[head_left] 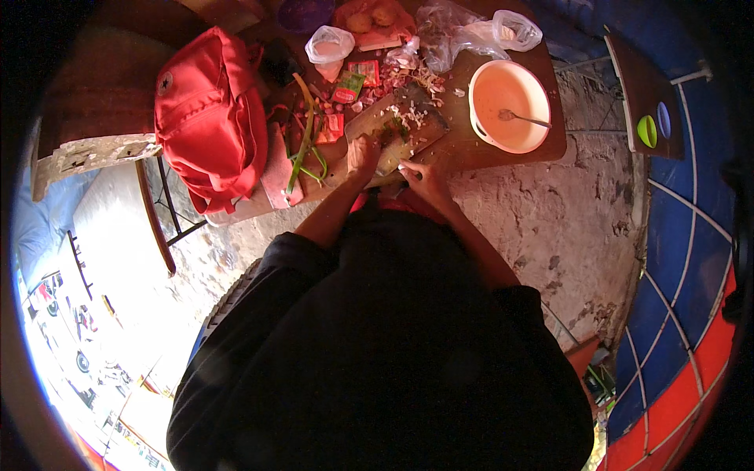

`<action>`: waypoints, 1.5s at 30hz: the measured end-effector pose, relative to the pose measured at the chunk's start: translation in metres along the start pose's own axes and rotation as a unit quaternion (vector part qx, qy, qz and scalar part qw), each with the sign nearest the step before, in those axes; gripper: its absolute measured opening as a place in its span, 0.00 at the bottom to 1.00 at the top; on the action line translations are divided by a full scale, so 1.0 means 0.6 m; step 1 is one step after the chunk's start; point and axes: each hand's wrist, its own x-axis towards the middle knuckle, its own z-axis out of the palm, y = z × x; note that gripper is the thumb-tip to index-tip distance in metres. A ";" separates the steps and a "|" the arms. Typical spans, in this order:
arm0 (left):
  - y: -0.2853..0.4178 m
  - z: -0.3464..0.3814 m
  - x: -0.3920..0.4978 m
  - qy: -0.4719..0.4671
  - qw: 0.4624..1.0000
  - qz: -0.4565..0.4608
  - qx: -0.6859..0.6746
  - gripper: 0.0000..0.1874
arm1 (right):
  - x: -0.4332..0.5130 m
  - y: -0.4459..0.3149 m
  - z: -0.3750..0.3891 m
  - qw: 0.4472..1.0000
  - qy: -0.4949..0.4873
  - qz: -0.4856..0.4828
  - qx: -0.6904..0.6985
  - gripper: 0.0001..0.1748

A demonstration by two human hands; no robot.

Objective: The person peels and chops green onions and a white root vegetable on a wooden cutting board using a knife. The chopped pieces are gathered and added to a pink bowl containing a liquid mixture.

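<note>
A wooden cutting board (pixel 433 139) lies at the table's near edge, strewn with chopped white bits (pixel 412 116) and chopped green leaves (pixel 393 130). My left hand (pixel 363 156) is curled at the board's left side; its fingers hide whatever it may hold. Between the fingertips of my right hand (pixel 429 183) is a small white piece (pixel 402 167), possibly a garlic clove, at the board's near right edge. Long green onion stalks (pixel 303 147) lie left of the board. Behind it are small shallots (pixel 389 79) and seasoning sachets (pixel 349 87).
A white basin (pixel 480 120) with liquid and a spoon (pixel 524 118) stands right on the wooden table (pixel 459 154). A red backpack (pixel 212 123) occupies the left. Plastic bags (pixel 439 35) line the back. Two small bowls (pixel 647 130) rest on a board at far right.
</note>
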 end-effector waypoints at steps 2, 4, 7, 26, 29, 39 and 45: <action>0.000 0.000 -0.001 0.019 1.000 0.018 -0.003 0.12 | -0.005 0.003 0.005 0.998 0.013 -0.045 0.043 0.21; -0.001 -0.002 -0.001 0.025 0.999 0.021 -0.007 0.13 | 0.001 0.007 0.013 0.999 0.011 -0.036 0.024 0.21; -0.001 -0.001 -0.002 0.024 0.999 0.018 -0.021 0.12 | 0.032 0.010 0.032 0.998 0.023 -0.028 0.044 0.21; -0.012 -0.018 0.024 -0.022 0.998 0.004 -0.051 0.19 | 0.019 -0.018 0.014 0.986 0.103 0.088 -0.093 0.31; 0.004 -0.013 0.033 -0.106 0.984 0.052 -0.130 0.24 | 0.008 -0.054 -0.004 0.992 0.036 0.121 0.023 0.30; 0.090 -0.029 0.005 -0.289 0.754 -0.214 -0.550 0.16 | 0.039 -0.070 -0.113 0.993 0.060 -0.053 0.091 0.22; 0.142 -0.014 0.025 -0.186 0.817 -0.212 -0.504 0.17 | 0.102 0.141 -0.409 0.884 0.309 -0.072 -0.343 0.11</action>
